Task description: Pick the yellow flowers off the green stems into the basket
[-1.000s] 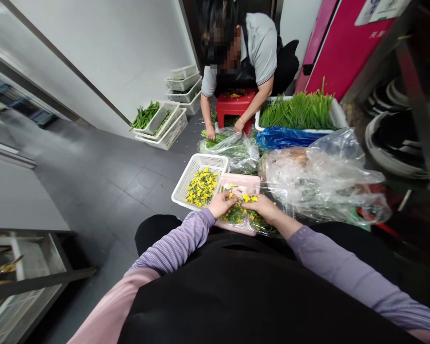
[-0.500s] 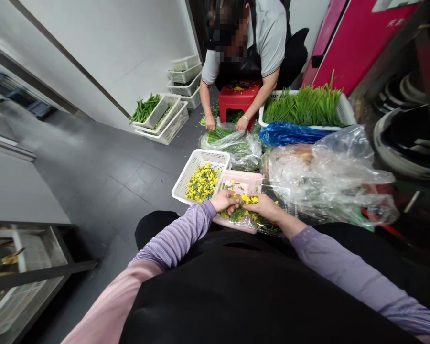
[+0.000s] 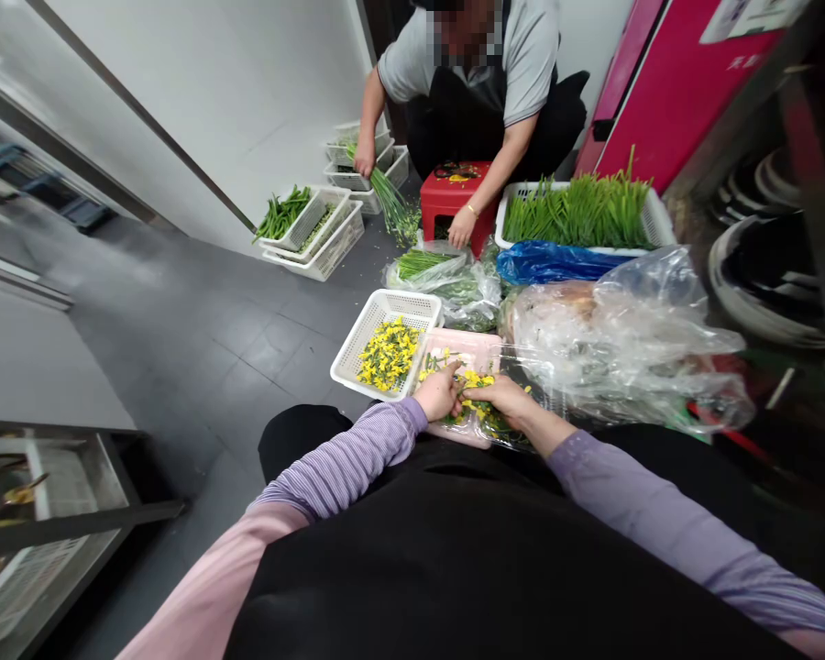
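Fingers of the right hand (image 3: 512,401) pinch yellow flowers (image 3: 479,381) over a pink tray (image 3: 478,343); the left hand's (image 3: 438,394) are curled just beside them, their grip too hidden to tell. Left of the fingers stands a white basket (image 3: 347,361) with more blooms (image 3: 389,356), right a plastic bag (image 3: 577,339); beyond, a co-worker (image 3: 485,78) holds green stems (image 3: 383,191).
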The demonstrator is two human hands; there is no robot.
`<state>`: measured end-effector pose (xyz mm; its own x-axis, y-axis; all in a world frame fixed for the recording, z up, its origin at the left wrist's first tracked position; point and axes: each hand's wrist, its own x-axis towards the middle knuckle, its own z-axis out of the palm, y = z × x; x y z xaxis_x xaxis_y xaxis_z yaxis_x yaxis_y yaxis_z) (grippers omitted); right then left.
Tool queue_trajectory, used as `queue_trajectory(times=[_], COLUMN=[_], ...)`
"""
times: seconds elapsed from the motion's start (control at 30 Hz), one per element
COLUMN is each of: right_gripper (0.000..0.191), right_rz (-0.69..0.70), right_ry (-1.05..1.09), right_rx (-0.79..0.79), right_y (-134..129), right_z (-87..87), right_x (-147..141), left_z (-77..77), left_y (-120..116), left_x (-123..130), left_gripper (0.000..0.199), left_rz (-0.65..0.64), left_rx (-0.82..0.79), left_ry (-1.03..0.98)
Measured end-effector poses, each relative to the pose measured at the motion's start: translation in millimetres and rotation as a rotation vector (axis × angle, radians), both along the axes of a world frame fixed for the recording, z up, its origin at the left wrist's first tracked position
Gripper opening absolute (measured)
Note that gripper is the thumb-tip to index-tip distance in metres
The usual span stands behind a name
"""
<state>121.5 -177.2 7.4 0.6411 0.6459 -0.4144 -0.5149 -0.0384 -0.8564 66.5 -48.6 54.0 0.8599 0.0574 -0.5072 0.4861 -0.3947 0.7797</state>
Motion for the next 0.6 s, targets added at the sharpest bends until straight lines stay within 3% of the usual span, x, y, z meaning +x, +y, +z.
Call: queue_trajectory(times=[0.17,0.37,0.6], right_gripper=[0.034,0.036,0.018], right_rz=[-0.074,-0.147,-0.016], right_ry=[0.012,0.13,0.324], right_rx=[0.051,0.156,0.097], right_y=[-1.4,-3.5,-3.1], right_z=[6.8,8.0,3.0], right_x=[-1.8,2.2,1.4], left_z=[5.7,4.7,-4.5], left_y=[-0.1,5.8,2.9], left_x=[1.4,2.0,-6.0], left_gripper=[0.054,0.014,0.005], left_rz=[0.076,0.221,0.236], left_rx=[-0.029,-0.27,-0.288], left_ry=[0.024,0.125,0.02])
